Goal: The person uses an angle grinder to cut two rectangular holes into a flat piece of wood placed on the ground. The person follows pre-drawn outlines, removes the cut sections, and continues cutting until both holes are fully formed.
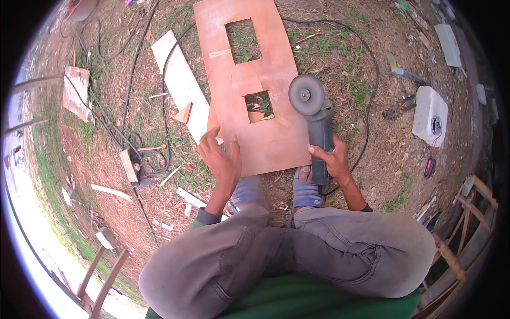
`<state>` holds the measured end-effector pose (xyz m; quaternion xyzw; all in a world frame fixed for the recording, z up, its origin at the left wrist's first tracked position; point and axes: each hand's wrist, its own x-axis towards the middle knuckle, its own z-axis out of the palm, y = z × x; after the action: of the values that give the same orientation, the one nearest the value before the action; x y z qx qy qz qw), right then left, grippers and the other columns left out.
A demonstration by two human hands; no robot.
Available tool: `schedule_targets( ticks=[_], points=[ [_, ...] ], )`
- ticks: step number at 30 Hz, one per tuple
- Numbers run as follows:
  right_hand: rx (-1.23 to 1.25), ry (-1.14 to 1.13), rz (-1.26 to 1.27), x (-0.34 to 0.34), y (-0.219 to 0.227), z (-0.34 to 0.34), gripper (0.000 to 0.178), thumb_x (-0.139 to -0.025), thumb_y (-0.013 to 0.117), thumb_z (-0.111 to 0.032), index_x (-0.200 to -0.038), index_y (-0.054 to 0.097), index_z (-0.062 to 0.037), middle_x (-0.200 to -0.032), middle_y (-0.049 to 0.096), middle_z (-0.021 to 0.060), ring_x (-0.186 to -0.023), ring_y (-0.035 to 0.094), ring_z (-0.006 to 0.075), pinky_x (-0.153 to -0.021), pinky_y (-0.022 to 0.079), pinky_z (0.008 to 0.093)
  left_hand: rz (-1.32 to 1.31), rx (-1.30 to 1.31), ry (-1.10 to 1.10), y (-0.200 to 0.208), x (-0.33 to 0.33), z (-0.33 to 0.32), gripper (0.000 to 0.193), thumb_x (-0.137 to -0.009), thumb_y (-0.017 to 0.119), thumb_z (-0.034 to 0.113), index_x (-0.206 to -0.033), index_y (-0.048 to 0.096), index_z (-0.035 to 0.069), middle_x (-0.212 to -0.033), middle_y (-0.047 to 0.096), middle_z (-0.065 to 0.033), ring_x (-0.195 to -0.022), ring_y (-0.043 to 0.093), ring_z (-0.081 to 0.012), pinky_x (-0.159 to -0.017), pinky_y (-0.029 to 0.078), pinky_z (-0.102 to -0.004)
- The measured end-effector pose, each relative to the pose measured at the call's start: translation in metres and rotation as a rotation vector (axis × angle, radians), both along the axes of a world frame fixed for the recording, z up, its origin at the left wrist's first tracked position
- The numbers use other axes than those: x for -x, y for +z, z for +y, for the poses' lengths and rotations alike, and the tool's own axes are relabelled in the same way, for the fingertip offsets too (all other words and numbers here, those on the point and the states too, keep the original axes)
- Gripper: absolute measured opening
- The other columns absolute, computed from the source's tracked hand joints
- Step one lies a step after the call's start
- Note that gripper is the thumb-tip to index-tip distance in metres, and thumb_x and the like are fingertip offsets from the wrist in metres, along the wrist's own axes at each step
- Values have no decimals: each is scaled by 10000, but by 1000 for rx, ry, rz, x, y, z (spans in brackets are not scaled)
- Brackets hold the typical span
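Observation:
My right hand is wrapped round the dark body of an angle grinder. The grinder's round grey disc points away from me, over the right edge of a reddish-brown plywood sheet. Two squarish openings are cut through the sheet, a larger one at the far end and a smaller one nearer. My left hand rests at the sheet's near left edge, fingers spread, with nothing gripped. Whether the disc is spinning cannot be told.
A pale board lies left of the sheet, with a small wooden offcut on it. Black cable loops round the far right. An extension socket sits at left. A white block and pliers lie at right.

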<state>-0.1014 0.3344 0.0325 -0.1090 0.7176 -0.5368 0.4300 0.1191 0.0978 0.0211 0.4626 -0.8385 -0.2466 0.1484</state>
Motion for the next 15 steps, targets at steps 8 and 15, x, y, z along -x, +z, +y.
schedule_targets(
  ticks=[8, 15],
  points=[
    [-25, 17, 65, 0, -7, 0, 435, -883, 908, -258, -1174, 729, 12, -933, 759, 64, -844, 712, 149, -788, 579, 345, -61, -8, -540, -15, 80, -19, 234, -903, 887, 235, -1086, 833, 101, -1192, 695, -99, -1135, 601, -323, -969, 452, -506],
    [-41, -14, 31, -1, -5, 1, 414, -891, 901, -233, -1178, 732, 12, -952, 758, 54, -845, 696, 137, -781, 577, 341, 220, -463, -300, -39, 86, -24, 154, -868, 764, -52, -898, 843, 77, -1123, 703, -91, -1095, 636, -257, -927, 539, -442]
  ],
)
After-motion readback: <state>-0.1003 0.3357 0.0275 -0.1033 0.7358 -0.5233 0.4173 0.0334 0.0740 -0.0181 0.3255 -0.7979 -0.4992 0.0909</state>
